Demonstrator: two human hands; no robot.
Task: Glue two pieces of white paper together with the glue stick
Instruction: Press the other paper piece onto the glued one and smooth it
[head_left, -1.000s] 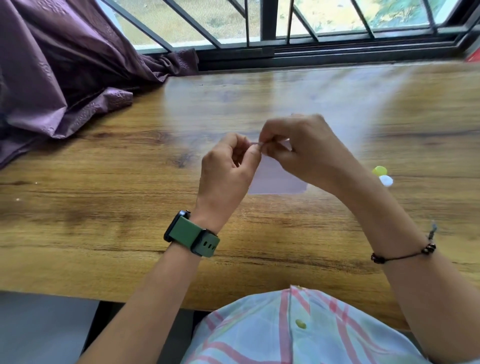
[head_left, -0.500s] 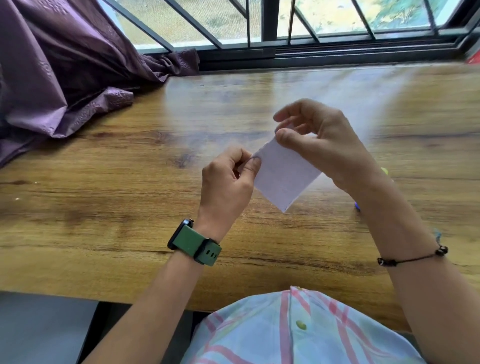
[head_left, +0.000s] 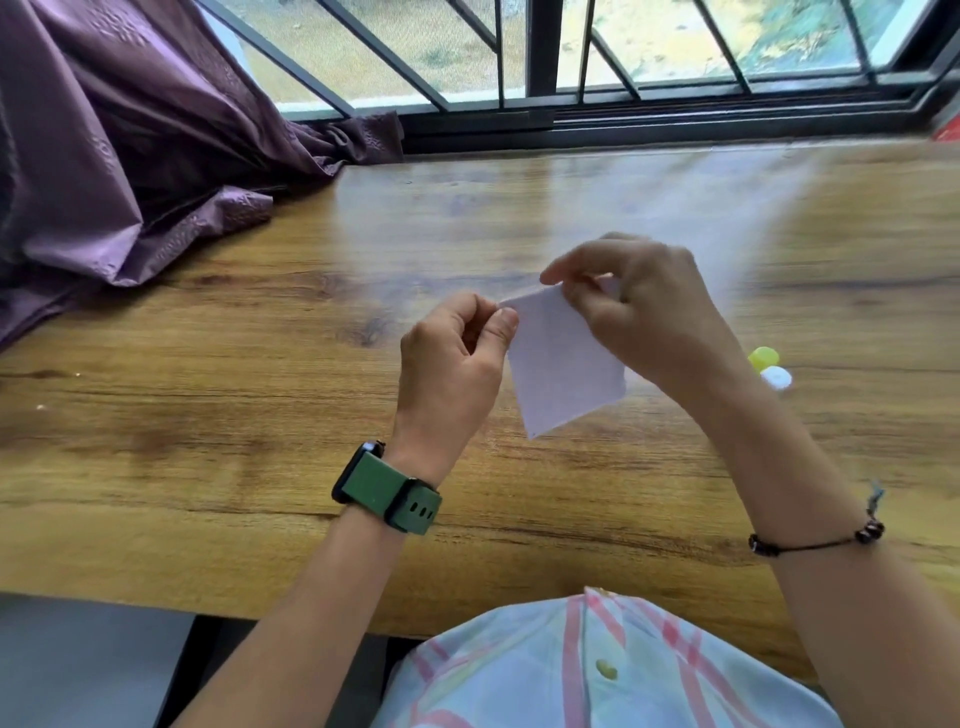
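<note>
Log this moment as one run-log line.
left hand: pinches white paper | right hand: pinches paper top | paper: held above table

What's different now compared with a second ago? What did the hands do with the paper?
The white paper, which lay low by the table, has been lifted and tilted so one corner points down. The hands drew apart: the left hand pinches the left corner, the right hand the upper edge. Both kept their hold throughout. The yellow and white caps and the table stayed put.
</note>
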